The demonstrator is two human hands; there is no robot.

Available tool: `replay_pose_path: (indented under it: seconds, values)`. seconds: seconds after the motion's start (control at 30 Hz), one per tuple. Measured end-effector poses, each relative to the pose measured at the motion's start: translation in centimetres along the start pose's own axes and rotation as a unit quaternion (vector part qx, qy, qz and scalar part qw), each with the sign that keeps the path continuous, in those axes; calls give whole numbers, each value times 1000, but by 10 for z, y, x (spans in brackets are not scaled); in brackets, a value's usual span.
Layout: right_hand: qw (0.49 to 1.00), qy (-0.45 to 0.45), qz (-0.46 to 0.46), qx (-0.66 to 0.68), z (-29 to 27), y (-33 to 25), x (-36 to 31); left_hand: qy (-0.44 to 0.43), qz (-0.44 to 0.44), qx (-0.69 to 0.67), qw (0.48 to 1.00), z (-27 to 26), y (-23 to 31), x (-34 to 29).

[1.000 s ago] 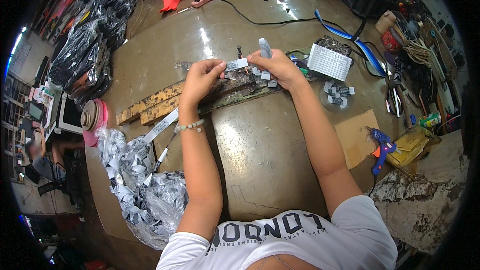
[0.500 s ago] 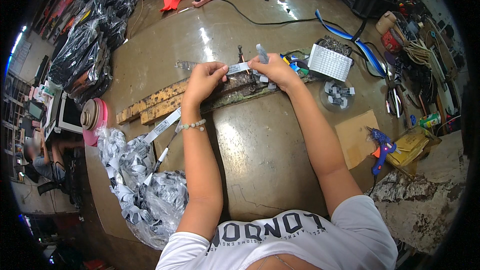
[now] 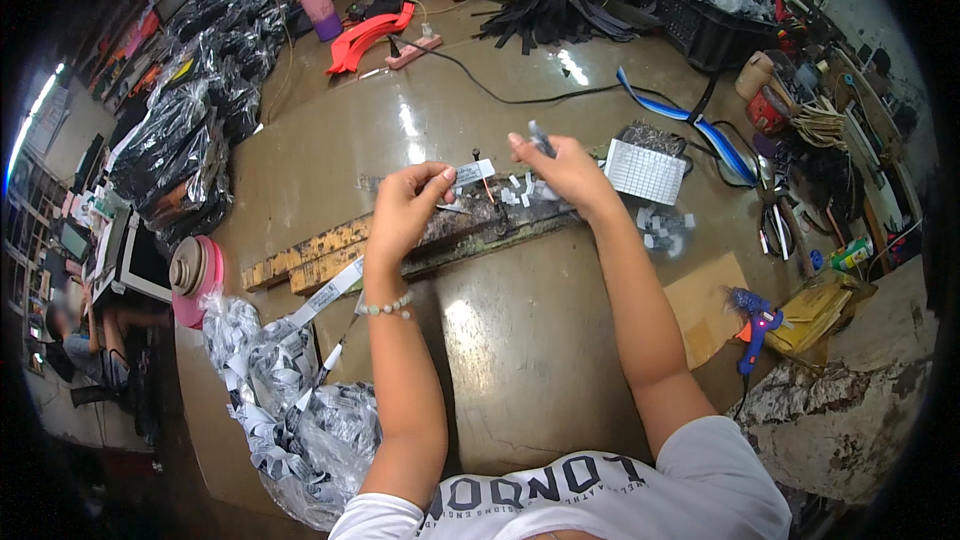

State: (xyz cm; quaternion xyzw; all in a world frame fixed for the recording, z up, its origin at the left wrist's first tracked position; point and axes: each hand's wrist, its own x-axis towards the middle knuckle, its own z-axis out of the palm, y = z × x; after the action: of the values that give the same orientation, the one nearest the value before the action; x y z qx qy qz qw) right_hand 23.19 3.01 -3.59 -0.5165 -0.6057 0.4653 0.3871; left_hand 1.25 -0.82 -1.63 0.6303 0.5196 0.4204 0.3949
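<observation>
Label strip [image 3: 474,173]: I count one, its end pinched between thumb and fingers of the left hand [image 3: 408,202]. From my remote view, one table [image 3: 330,130] spreads beneath both grips. One heap of labels [image 3: 290,400] in clear plastic lies left of the left grip, nearer the body. Two yellow-ended wooden bars [image 3: 300,253] reach leftward below that grip. One gridded white pad [image 3: 644,171] sits right of the right hand [image 3: 572,175]. Small white pieces [image 3: 512,198], too crowded to count, lie between the hands. The right fingers close on one blurred grey piece [image 3: 541,138].
</observation>
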Motion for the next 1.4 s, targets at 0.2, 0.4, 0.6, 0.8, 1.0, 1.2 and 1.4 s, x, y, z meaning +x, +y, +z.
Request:
replay_pose_path:
  seconds: [0.2,0.4,0.6,0.8,1.0,1.2,1.4]
  values:
    - [975,-100,-35,197,13,-12,-9,-18,30,-5,999,16,21,-5]
    - [988,-63,23,142,-9,8,3,-76,-64,21,995,-8,1,-2]
    - [986,-65,38,150,-4,26,11,-58,-65,9,996,-10,-30,6]
    - [987,-50,64,137,-3,36,16,-68,-71,-3,995,-3,-43,13]
    - [985,-74,64,141,-2,40,16,-75,-105,-26,991,-2,-52,13]
    - [984,-84,69,144,-5,47,19,-83,-109,-31,990,-2,-52,15]
    - [990,-79,52,107,2,60,23,-64,-89,12,994,1,-52,13]
